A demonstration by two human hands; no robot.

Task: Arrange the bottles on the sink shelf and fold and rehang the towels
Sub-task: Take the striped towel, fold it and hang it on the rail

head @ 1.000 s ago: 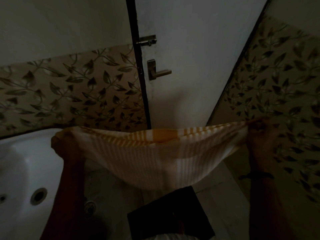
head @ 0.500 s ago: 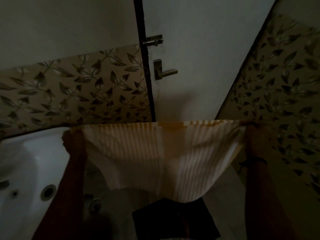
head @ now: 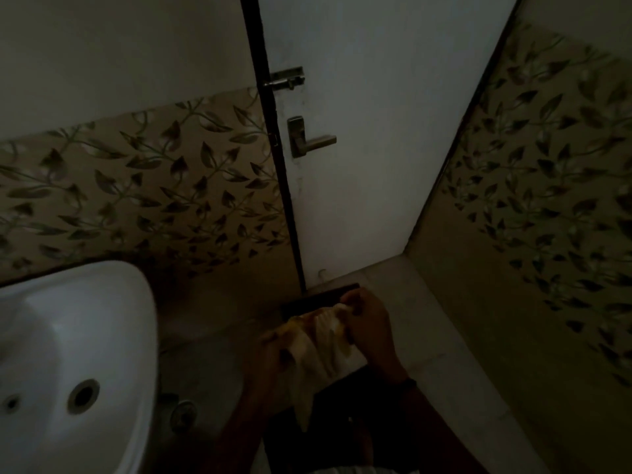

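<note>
Right grip (head: 371, 325), fingers curled, pinches the top of a bunched cream-and-yellow towel (head: 319, 343) at lower centre of the frame. Left grip (head: 273, 360), just beside it, clutches the cloth's other side in dim light, its fingers hard to make out. The towel hangs gathered between them above a dark floor mat (head: 318, 297). A white sink (head: 102, 302) fills the lower left, and a white door (head: 359, 165) with lever handle (head: 309, 138) stands behind.

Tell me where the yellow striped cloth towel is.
The striped towel is lower centre in the head view, gripped between left hand and right hand, right of the white sink.
</note>
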